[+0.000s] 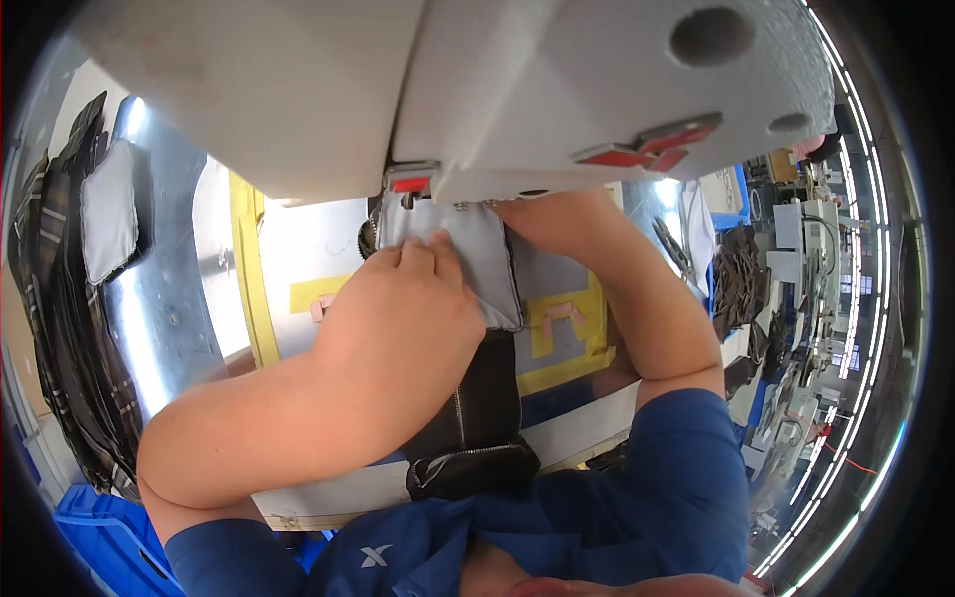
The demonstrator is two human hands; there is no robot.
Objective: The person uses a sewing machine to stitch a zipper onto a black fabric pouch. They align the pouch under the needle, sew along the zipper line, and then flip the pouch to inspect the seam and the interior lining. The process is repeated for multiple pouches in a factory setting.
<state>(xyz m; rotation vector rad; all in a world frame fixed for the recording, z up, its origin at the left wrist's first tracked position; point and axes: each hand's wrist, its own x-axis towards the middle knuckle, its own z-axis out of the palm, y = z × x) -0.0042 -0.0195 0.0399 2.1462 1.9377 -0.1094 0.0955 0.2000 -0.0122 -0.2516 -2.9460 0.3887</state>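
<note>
A pale grey fabric panel (476,261) with a dark stitched edge lies under the white sewing machine head (517,99). My left hand (403,308) rests on its left part, fingers stretched forward and pressing down near the needle area. My right hand (537,217) reaches in from the right, at the panel's far right corner; its fingers are hidden behind the machine head. A black fabric piece with a zipper (477,388) runs from under the panel toward me, and its end (473,470) hangs by the table's front edge.
Yellow tape (254,279) marks the work surface, with small pink blocks (565,316) taped on. Dark plaid cloth pieces (75,298) and a pale pad (109,214) lie at left. A blue crate (109,527) stands lower left; scissors (672,244) lie at right.
</note>
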